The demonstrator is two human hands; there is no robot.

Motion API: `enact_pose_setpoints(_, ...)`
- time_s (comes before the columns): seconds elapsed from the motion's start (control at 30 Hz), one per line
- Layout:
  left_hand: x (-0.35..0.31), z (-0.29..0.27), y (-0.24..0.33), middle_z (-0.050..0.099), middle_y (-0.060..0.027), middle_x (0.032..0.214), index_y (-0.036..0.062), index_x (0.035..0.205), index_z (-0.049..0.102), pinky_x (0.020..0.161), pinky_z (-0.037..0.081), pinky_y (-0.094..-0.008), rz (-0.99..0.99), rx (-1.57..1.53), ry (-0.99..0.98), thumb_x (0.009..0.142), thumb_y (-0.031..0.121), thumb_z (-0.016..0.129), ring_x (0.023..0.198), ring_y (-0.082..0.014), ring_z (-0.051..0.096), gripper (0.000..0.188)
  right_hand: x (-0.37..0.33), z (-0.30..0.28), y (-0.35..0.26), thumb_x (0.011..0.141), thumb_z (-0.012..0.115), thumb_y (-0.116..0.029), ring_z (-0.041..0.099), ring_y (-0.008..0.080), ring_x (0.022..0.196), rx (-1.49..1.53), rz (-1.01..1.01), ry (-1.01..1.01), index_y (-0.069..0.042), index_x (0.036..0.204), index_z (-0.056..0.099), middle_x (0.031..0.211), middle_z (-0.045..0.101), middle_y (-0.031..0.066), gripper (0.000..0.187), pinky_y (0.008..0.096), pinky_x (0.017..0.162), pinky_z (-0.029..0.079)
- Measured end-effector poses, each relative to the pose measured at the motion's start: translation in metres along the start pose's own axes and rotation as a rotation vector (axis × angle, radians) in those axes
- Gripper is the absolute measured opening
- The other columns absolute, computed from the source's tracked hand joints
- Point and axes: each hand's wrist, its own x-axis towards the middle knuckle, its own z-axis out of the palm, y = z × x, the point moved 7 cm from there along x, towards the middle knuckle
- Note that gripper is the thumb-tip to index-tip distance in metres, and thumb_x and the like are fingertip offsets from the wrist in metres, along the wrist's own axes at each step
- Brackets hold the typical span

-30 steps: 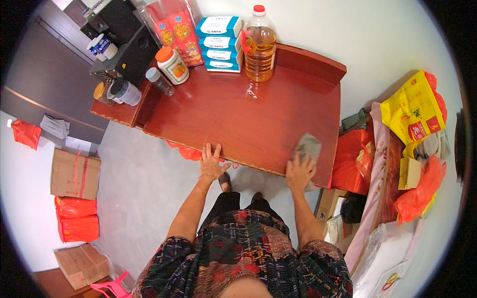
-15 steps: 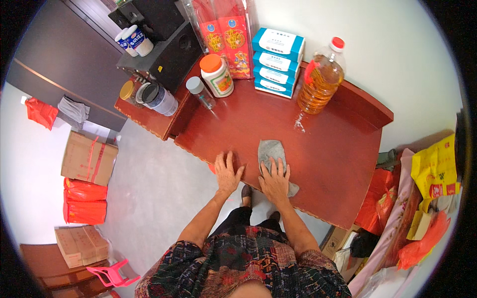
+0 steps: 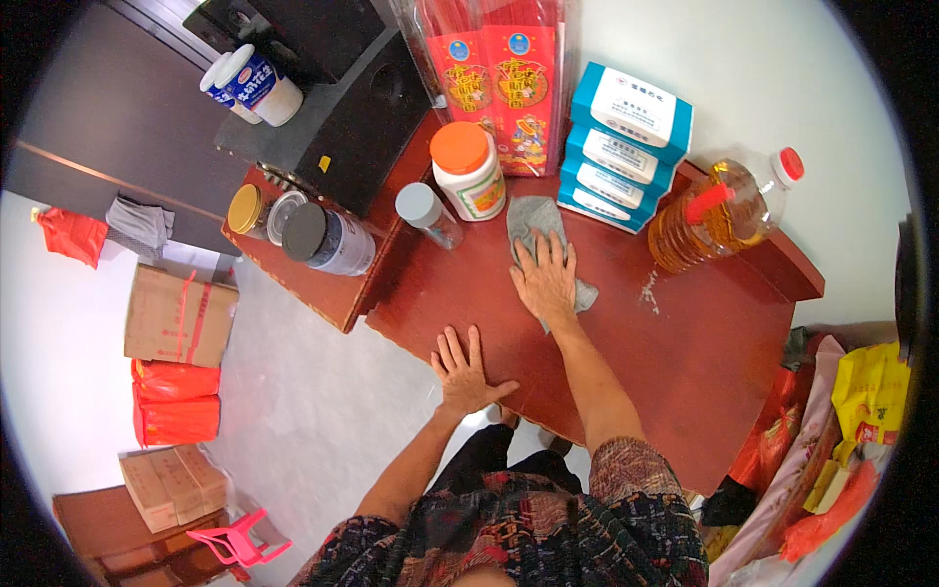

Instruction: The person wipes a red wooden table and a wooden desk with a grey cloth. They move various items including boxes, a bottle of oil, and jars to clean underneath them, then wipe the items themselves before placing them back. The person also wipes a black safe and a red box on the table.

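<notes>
Cloth [image 3: 531, 212], spread grey and thin on the desk [image 3: 675, 391], lies toward the far edge, its tip between the boxes and the white jar; the right hand [image 3: 545, 279] presses on it, fingers straight and parted, gripping nothing. The left hand [image 3: 466, 382] is empty, fingers fanned at the near edge, toward the left corner. From where I stand, I'd say flat, even pressure and short overlapping strokes would suit, with the cloth's tip kept from nudging what stands around it. As for containers, the boxes [image 3: 626, 147], blue and white, are stacked at the far edge; I can't see inside. Right of them the oil bottle [image 3: 704, 230] holds amber liquid below its red cap. The white jar [image 3: 474, 186], orange-lidded, is opaque. Smaller again, the clear jar [image 3: 435, 220] with a grey lid stands by the left edge, its contents unclear to me. Least is a whitish patch [image 3: 648, 292] in front of the bottle, glint or residue, I can't tell.
</notes>
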Motion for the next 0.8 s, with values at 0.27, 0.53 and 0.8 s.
enact_pose_setpoints(0.27, -0.003, -0.004, 0.002, -0.002, -0.037, 0.147, 0.0025, 0.148, 0.006, 0.1, 0.004, -0.0681, 0.025, -0.037, 0.097, 0.056, 0.082, 0.061, 0.136, -0.0527, -0.001, 0.133, 0.065, 0.013, 0.004, 0.092, 0.046, -0.037, 0.025, 0.0294, 0.135, -0.057, 0.087, 0.033, -0.018, 0.137, 0.044, 0.143, 0.036, 0.0102, 0.049, 0.051, 0.109, 0.02)
enact_pose_setpoints(0.53, -0.004, -0.003, -0.003, 0.0, -0.0344, 0.148, 0.0058, 0.148, 0.011, 0.102, 0.003, -0.0671, 0.027, -0.123, 0.165, 0.063, 0.078, 0.06, 0.136, -0.0515, 0.002, 0.122, -0.027, -0.012, -0.04, 0.087, 0.056, -0.033, 0.035, 0.0314, 0.128, -0.001, -0.154, 0.078, -0.019, 0.127, 0.054, 0.134, 0.045, 0.011, 0.043, 0.0547, 0.105, 0.025)
enact_pose_setpoints(0.8, 0.069, -0.206, 0.043, 0.023, -0.0254, 0.144, 0.0035, 0.143, 0.028, 0.106, 0.013, -0.0594, 0.25, -0.21, 0.764, 0.074, 0.04, 0.071, 0.135, -0.0419, 0.02, 0.089, -0.209, -0.04, 0.007, 0.078, 0.065, -0.026, 0.044, 0.0325, 0.114, -0.005, 0.057, 0.037, -0.02, 0.113, 0.061, 0.117, 0.052, 0.0169, 0.035, 0.0522, 0.097, 0.027)
